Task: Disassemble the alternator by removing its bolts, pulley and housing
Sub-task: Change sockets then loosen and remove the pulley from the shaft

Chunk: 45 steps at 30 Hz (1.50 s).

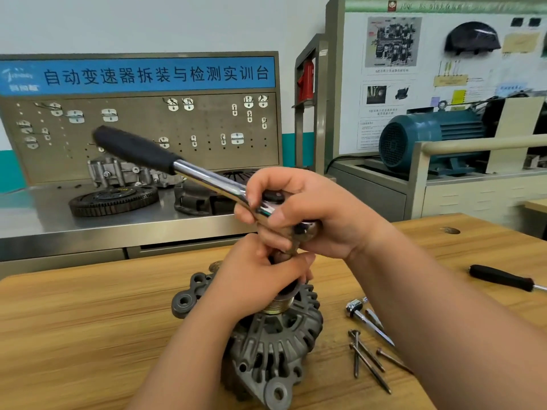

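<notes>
Your left hand point(257, 276) is curled tight around the top of the pulley point(278, 306), fingers wrapped over the part where the tool meets it. Your right hand point(319, 214) is closed on the head of the ratchet point(189, 170), thumb laid across the chrome. The ratchet's black-gripped handle angles up and away to your left. The alternator point(275, 344) stands on end on the wooden counter point(88, 321), pulley uppermost, directly under both hands. Just to its right lie several long bolts point(356, 355) (loose, some crossing one another) beside a small chrome driver point(353, 307). A black-handled tool point(500, 278) lies farther right. Behind, a toothed ring gear point(112, 199) rests on a steel counter point(35, 214).
</notes>
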{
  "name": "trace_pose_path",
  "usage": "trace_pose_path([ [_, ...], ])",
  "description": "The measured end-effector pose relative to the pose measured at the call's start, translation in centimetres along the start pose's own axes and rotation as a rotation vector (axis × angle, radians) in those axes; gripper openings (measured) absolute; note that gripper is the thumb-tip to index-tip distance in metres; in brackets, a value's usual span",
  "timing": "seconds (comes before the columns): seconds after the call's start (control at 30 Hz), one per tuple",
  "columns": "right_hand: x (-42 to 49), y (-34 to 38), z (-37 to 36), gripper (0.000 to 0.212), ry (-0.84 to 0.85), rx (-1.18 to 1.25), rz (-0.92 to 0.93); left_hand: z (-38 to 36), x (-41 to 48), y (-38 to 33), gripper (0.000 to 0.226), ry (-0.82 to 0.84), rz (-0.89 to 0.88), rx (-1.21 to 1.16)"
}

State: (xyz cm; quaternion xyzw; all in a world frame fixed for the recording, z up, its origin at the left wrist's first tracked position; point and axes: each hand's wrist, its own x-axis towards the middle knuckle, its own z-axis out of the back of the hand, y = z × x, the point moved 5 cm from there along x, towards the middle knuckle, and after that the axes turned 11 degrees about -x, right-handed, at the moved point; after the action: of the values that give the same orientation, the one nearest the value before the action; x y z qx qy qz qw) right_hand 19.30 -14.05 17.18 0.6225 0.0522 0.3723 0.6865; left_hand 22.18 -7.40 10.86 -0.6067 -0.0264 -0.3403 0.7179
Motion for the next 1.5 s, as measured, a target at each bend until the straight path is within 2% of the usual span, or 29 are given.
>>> trace_pose_path([
  [0.07,-0.2,0.2,-0.5,0.028,0.066,-0.008,0.024,0.0,-0.3,-0.2,0.014,0.008,-0.015,0.048],
  [0.13,-0.3,0.1,-0.5,0.03,-0.008,-0.064,0.05,0.0,-0.4,-0.5,0.017,-0.005,-0.028,0.074],
  [0.23,-0.8,-0.5,0.0,0.029,-0.366,-0.029,0.025,0.2,-0.5,-0.4,0.041,-0.083,0.0,0.098],
  [0.37,-2.4,-1.8,0.5,0.023,-0.914,0.054,-0.037,-0.2,0.0,-0.3,0.029,-0.118,0.005,0.188],
  [0.43,-3.0,-1.9,0.7,0.021,-1.075,0.1,-0.009,-0.4,0.3,-0.2,0.029,-0.114,-0.003,0.207],
  [0.47,-3.1,-2.0,0.7,0.02,-1.104,0.115,-0.004,-0.5,0.4,-0.2,0.027,-0.103,-0.005,0.205],
  [0.5,-3.1,-2.0,0.7,0.02,-1.084,0.118,-0.007,-0.5,0.4,-0.1,0.027,-0.09,-0.008,0.205],
  [0.57,-2.5,-1.7,0.8,0.022,-0.927,0.095,-0.04,-0.4,0.2,0.0,0.032,-0.069,-0.01,0.179],
  [0.63,-1.6,-1.2,1.2,0.022,-0.672,0.043,-0.069,-0.2,0.2,0.2,0.03,-0.05,0.0,0.129],
  [0.7,-0.8,-0.9,1.4,0.022,-0.395,0.044,-0.064,-0.2,0.4,0.3,0.015,-0.042,0.011,0.081],
  [0.77,-0.2,-0.9,1.3,0.031,-0.169,0.084,-0.044,-0.1,0.4,0.3,0.014,-0.044,0.025,0.072],
  [0.87,0.1,-1.0,0.5,0.033,0.068,0.176,0.008,0.0,0.4,0.2,0.008,-0.015,0.014,0.11],
  [0.93,0.0,-0.9,0.0,0.028,0.149,0.224,0.021,0.1,0.2,0.0,0.008,-0.009,-0.003,0.134],
  [1.0,-0.2,-0.8,-0.1,0.028,0.118,0.193,0.039,0.1,0.1,-0.1,0.013,-0.02,-0.04,0.169],
  [1.07,-0.4,-0.9,-0.1,0.028,-0.036,0.141,0.062,0.0,0.0,-0.3,0.024,-0.046,-0.053,0.189],
  [1.1,-0.5,-0.9,0.0,0.026,-0.15,0.131,0.071,-0.1,-0.1,-0.3,0.028,-0.064,-0.047,0.186],
  [1.2,-1.2,-1.4,0.2,0.02,-0.572,0.112,0.046,-0.1,0.1,-0.2,0.019,-0.115,-0.032,0.183],
  [1.27,-1.9,-1.9,0.4,0.019,-0.825,0.108,0.029,-0.2,0.3,-0.1,0.023,-0.129,-0.012,0.213],
  [1.33,-2.6,-2.2,0.4,0.021,-1.008,0.091,0.05,-0.3,0.4,0.0,0.035,-0.124,-0.004,0.233],
  [1.4,-3.0,-2.2,0.3,0.025,-1.086,0.105,0.07,-0.2,0.5,0.0,0.034,-0.108,-0.006,0.245],
  [1.43,-2.9,-2.2,0.4,0.029,-1.063,0.107,0.066,-0.2,0.5,0.1,0.028,-0.097,-0.011,0.245],
  [1.5,-2.3,-1.9,0.5,0.032,-0.896,0.096,0.022,-0.2,0.4,0.1,0.025,-0.082,-0.01,0.199],
])
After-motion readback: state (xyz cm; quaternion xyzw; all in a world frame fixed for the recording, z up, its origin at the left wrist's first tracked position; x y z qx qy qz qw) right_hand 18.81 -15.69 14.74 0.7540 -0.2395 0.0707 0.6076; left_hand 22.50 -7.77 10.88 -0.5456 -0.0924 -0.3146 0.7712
